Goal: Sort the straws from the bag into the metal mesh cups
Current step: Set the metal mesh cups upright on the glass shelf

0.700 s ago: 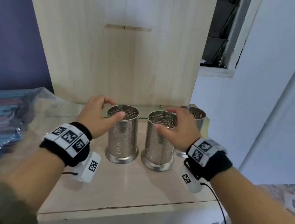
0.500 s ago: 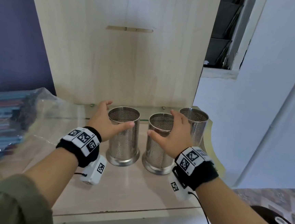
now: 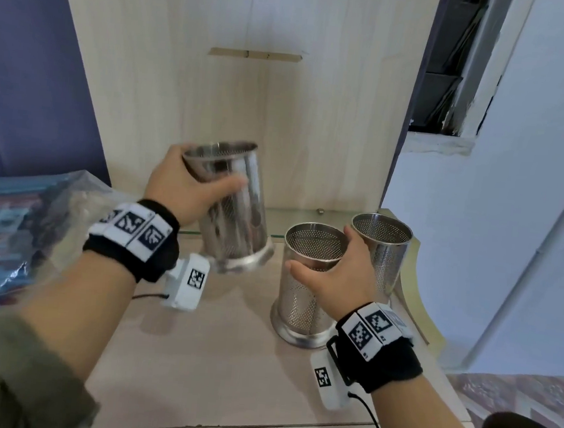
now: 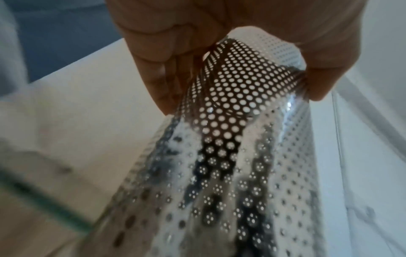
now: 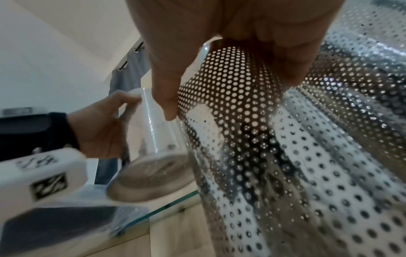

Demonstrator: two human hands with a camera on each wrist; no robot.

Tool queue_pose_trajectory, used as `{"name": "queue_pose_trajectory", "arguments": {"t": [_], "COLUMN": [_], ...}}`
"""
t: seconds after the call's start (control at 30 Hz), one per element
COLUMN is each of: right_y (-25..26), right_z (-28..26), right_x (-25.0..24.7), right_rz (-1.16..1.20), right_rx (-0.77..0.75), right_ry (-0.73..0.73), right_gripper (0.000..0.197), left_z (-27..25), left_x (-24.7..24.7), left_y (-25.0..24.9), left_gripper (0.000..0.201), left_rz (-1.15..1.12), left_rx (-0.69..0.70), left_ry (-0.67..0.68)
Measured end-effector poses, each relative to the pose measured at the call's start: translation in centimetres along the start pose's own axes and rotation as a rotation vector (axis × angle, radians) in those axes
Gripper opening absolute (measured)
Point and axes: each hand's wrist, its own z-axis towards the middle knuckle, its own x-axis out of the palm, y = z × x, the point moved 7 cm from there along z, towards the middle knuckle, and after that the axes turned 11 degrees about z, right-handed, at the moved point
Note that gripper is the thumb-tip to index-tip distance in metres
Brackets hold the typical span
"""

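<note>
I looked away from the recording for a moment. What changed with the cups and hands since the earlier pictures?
The left hand, which was closing around the left cup, now grips it and has lifted it off the desk, tilted. The right hand has wrapped around the middle cup, which still stands in place. The right cup and the bag of straws stayed put.

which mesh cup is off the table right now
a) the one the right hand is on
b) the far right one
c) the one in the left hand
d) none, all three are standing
c) The left hand grips the left cup near its rim and holds it tilted in the air, its base clear of the table, while the middle cup under the right hand and the far right cup stand upright.
</note>
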Motion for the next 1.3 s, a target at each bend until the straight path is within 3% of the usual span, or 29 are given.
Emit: {"name": "queue_pose_trajectory", "arguments": {"t": [0.07,0.17,0.37,0.47,0.73,0.9,1.0,1.17,1.3], "right_y": [-0.1,0.1,0.9,2.6,10.1,8.2,6.5,5.0,5.1], "right_z": [0.0,0.0,0.0,1.3,9.6,13.2,14.3,15.6,16.1], "right_x": [0.0,0.0,-0.2,-0.8,-1.1,1.6,2.4,3.7,3.9], "right_rz": [-0.007,-0.028,-0.086,-0.097,0.042,0.091,0.137,0.241,0.268], "right_rx": [0.007,-0.003,0.032,0.059,-0.091,-0.050,-0.021,-0.007,0.003], "right_ry": [0.003,0.013,0.102,0.169,-0.005,-0.070,-0.090,-0.030,0.041], "right_gripper": [0.125,0.124,0.123,0.113,0.117,0.113,0.122,0.123,0.116], "left_z": [2.2,4.7,7.5,8.1,8.4,8.6,8.6,8.8,7.8], "left_x": [-0.8,-0.1,3.4,4.3,4.7,4.3,4.4,4.5,3.3], "left_y": [-1.0,-1.4,1.9,2.5,2.6,2.3,2.5,2.1,0.9], "left_gripper": [0.083,0.092,0.096,0.092,0.095,0.097,0.097,0.101,0.123], "left_rz": [0.006,0.063,0.071,0.070,0.150,0.249,0.257,0.338,0.501], "left_rx": [-0.006,-0.006,-0.119,-0.116,-0.072,-0.059,-0.067,-0.069,0.047], "left_ry": [-0.080,-0.123,-0.054,-0.022,0.051,0.094,0.100,0.175,0.189]}}
